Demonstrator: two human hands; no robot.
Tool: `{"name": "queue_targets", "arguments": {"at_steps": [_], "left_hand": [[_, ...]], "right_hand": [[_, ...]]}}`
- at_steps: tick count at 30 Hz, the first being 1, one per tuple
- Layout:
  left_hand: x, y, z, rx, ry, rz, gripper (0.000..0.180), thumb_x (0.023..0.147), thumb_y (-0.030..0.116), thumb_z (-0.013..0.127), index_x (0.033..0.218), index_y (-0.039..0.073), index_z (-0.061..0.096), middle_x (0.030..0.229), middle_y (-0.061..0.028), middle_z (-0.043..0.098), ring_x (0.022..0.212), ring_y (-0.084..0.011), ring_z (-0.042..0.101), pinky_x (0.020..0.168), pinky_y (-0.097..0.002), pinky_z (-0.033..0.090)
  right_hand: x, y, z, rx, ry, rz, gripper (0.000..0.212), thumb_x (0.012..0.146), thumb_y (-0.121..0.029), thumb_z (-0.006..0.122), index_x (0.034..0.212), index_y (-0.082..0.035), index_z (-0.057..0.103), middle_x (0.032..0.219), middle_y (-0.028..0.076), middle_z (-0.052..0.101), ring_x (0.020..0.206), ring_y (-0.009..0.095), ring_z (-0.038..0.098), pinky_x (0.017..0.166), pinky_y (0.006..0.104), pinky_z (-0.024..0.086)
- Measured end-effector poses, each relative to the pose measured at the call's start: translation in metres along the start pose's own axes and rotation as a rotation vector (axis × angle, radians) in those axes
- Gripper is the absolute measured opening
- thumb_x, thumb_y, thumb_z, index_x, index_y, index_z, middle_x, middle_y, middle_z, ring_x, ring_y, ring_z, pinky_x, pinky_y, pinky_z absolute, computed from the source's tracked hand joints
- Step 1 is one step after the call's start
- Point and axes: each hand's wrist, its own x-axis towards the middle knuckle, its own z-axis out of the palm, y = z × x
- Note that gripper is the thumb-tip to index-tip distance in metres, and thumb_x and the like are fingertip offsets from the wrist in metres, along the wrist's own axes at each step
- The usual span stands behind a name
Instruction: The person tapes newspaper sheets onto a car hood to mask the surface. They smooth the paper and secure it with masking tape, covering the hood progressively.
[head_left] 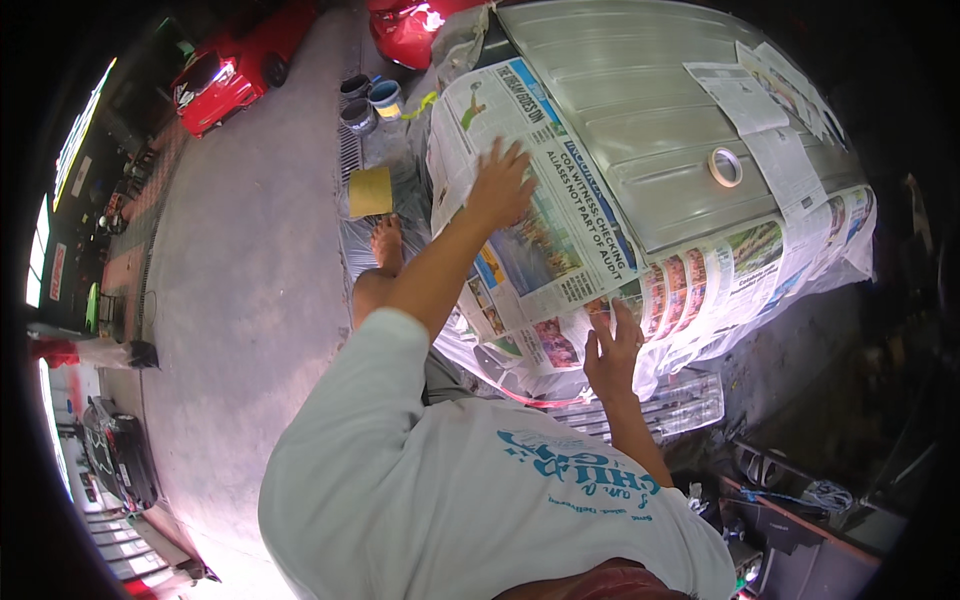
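Head view, left hand (500, 185) splayed over headlined newspaper (580, 225), right hand (613, 355) unclenched, lettered shirt (460, 490)

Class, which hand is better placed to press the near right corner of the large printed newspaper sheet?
Right, probably: the right hand is by that corner of the newspaper sheet, while the left hand is spread farther up it.

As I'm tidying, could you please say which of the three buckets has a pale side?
The rightmost bucket, whose side shows white and yellow; the upper-left bucket and lower-left bucket look dark.
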Motion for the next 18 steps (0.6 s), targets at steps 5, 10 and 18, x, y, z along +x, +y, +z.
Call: {"name": "queue_targets", "arguments": {"at_steps": [5,10,18], "left_hand": [[0.083,-0.007,0.077,-0.011,-0.072,0.212,0.060,0.107,0.041,0.047,0.159,0.011,0.040,0.169,-0.0143,0.032,0.158,-0.0423,0.021,0.123,-0.0660,0.024],[0.108,-0.021,0.097,0.056,-0.325,0.106,0.067,0.110,0.049,0.034,0.165,0.010,0.030,0.173,-0.0123,0.026,0.161,-0.0365,0.016,0.127,-0.0626,0.018],[0.102,-0.019,0.115,-0.018,-0.144,0.076,0.068,0.109,0.049,0.038,0.162,0.007,0.036,0.169,-0.0130,0.033,0.159,-0.0345,0.023,0.128,-0.0585,0.016]], "right_hand": [[-0.009,-0.028,0.011,0.022,-0.072,0.107,0.032,0.085,-0.002,0.071,0.117,-0.009,0.071,0.147,0.022,0.053,0.137,0.042,0.051,0.105,0.0541,0.039],[0.026,-0.018,0.014,-0.034,-0.102,0.136,0.050,0.086,-0.003,0.070,0.134,-0.011,0.062,0.149,0.022,0.052,0.134,0.041,0.053,0.107,0.0545,0.038],[0.249,0.041,0.075,-0.492,-0.177,0.126,0.048,0.103,-0.024,0.060,0.149,-0.011,0.053,0.161,0.021,0.042,0.152,0.037,0.037,0.119,0.0585,0.030]]}}
